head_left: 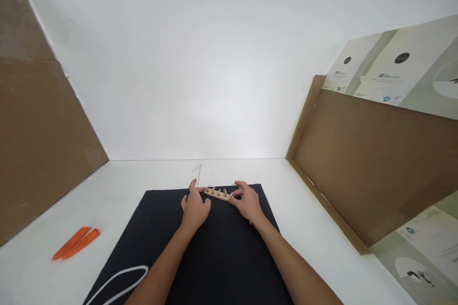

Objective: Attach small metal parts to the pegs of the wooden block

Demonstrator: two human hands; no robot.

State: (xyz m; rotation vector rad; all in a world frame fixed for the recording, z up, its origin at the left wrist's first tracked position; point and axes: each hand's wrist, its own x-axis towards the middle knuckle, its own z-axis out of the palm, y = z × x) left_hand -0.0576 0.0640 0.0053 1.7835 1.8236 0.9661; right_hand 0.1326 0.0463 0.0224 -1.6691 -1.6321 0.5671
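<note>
Near the far edge of a black mat (229, 248) lies a narrow pale wooden strip (215, 195) with several small, shiny upright pieces along it. Their exact kind is too small to make out. My left hand (195, 208) is at the strip's left end, thumb and fingers apart, the index finger reaching to that end. At the other end, my right hand (248, 201) has thumb and index finger pinched around the last small shiny piece (231, 195). Its remaining fingers are curled loosely above.
Two orange flat strips (76, 244) lie on the white table (118, 200) at left. A white cable loop (123, 271) crosses the mat's near left corner. Cardboard panels stand at left (43, 119) and right (375, 162), with a white wall (200, 66) behind.
</note>
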